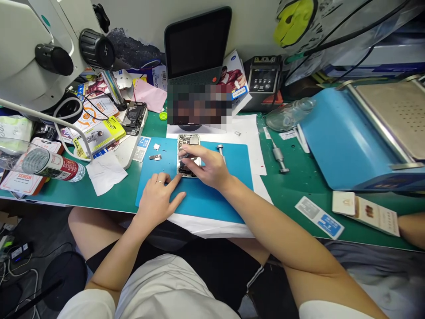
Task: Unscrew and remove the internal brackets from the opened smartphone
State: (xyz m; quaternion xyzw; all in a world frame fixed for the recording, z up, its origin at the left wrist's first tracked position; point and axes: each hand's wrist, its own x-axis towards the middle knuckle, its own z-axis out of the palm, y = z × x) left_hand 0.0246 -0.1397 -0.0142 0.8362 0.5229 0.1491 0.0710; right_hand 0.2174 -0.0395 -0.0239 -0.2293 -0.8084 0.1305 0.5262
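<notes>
An opened phone (188,138) with its inner parts showing lies upright on the blue mat (199,199). Over its middle is my right hand (209,166), thumb and fingers pinched together; whatever they hold is too small and hidden to name. My left hand (160,197) rests on the mat at the phone's lower left, fingers apart, a ring on one finger, one fingertip near the phone's bottom corner. Small metal parts (155,157) lie left of the phone. A screwdriver (220,149) is on the mat to the right, partly behind my right hand.
Another screwdriver (278,155), a clear glass jar (290,114) and a blue machine (332,137) stand or lie to the right. Left are a plastic bottle (53,165), a microscope (59,57) and another opened phone (134,117). Another person's arm (411,229) enters at right.
</notes>
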